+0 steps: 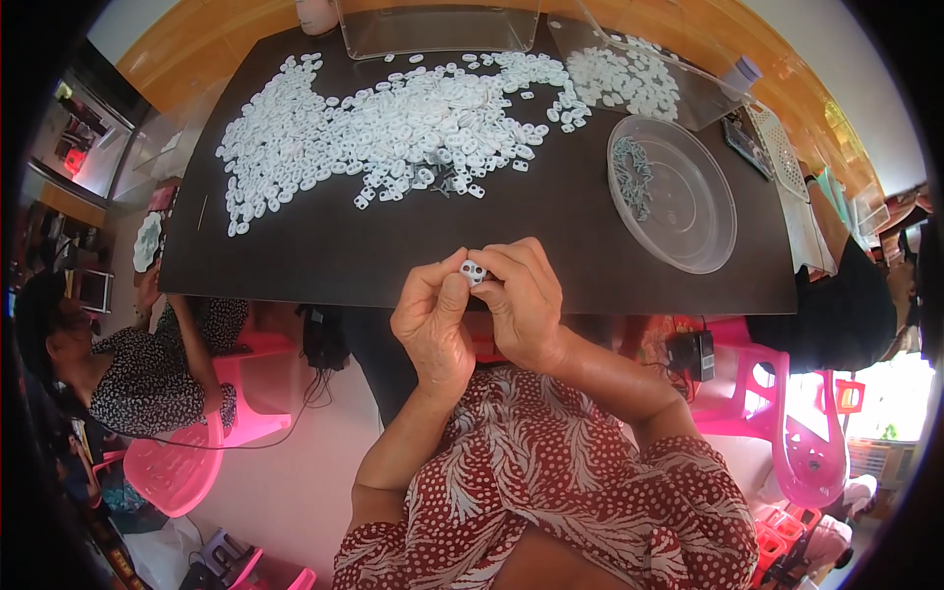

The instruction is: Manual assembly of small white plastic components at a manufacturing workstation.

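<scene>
I had both hands together at the centre of the frame, just below the near edge of the dark tabletop [324,246]. My left hand [433,320] and right hand [526,305] met at the fingertips, and each grip was pinched narrow on one small white piece [474,271] with two dark holes, held between the thumbs and forefingers of both hands. Above it, across the upper middle of the frame, lay a wide heap of white pieces [393,128] spread on the tabletop. A round clear dish [688,231] sat at the right, with a few grey parts [634,175] in its left half. A clear box [438,29] stood at the top edge. A pink chair [182,467] showed at lower left.
</scene>
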{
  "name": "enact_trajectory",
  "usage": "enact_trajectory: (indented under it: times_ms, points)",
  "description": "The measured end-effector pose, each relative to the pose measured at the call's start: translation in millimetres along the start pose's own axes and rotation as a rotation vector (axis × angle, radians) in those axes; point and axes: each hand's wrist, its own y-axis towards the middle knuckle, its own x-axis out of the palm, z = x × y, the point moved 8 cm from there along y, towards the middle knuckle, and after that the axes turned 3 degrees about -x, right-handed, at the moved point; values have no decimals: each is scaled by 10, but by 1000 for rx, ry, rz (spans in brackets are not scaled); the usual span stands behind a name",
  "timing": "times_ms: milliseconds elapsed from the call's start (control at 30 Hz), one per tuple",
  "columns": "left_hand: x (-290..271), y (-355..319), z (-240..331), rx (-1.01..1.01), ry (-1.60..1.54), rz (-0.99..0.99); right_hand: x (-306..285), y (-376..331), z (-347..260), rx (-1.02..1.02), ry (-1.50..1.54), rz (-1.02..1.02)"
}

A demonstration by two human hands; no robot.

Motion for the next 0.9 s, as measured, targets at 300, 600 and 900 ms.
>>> enact_trajectory:
  times_ms: [300,600,900]
  points:
    - [-18,-93,-27,34,57,32,30,-55,-39,-33,15,49]
    - [-26,-88,-37,74,105,57,82,-67,-42,-67,12,81]
    - [-40,-46,-86,87,173,100,91,-37,27,-36,-18,54]
